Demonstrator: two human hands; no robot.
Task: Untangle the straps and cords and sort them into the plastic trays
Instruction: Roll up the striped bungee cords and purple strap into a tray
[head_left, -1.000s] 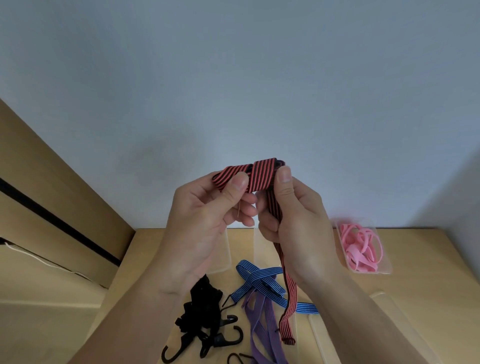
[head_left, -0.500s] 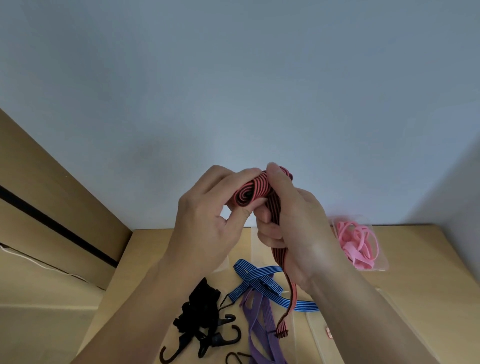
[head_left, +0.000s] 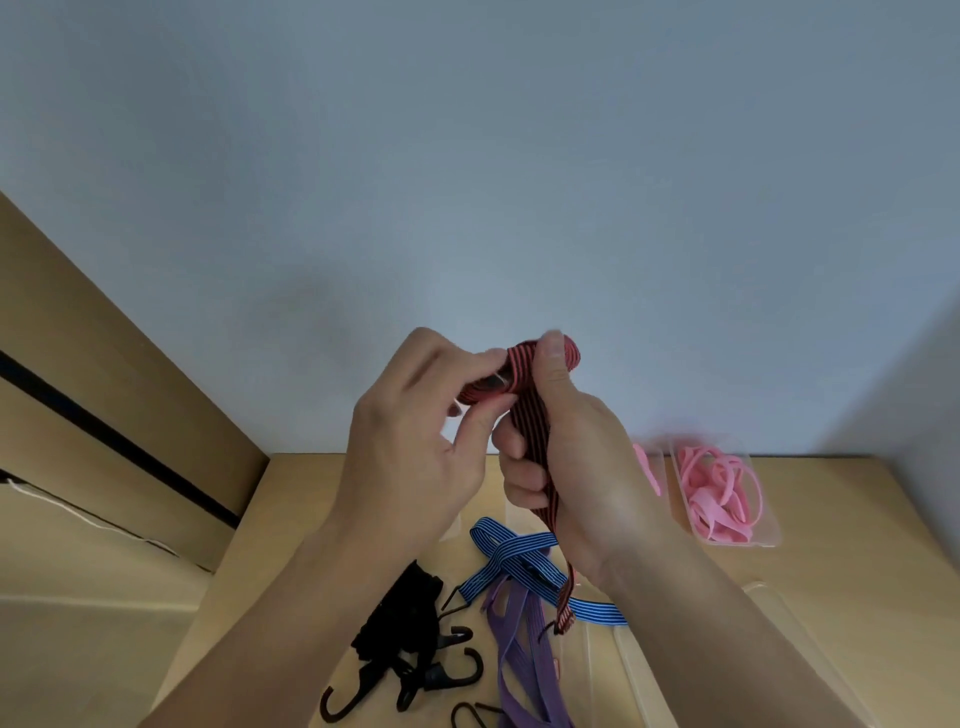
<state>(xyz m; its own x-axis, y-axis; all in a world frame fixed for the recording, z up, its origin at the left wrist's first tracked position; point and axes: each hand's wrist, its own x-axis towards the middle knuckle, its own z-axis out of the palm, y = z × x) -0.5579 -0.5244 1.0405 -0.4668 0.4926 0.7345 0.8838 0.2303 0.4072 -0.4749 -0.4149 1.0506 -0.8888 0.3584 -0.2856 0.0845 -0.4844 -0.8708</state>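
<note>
The red-and-black striped elastic strap (head_left: 519, 364) is held above the wooden table (head_left: 857, 597). Its coiled end is pinched by the left hand (head_left: 410, 452), its tail gripped by the right hand (head_left: 576, 467), presumably to prevent unrolling.

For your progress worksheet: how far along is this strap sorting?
Done: pink bands lie in a clear tray. In hand: the left hand and right hand grip the partly coiled red-and-black strap. Left: blue strap, purple strap and black hooked cords lie jumbled below the hands.
</note>
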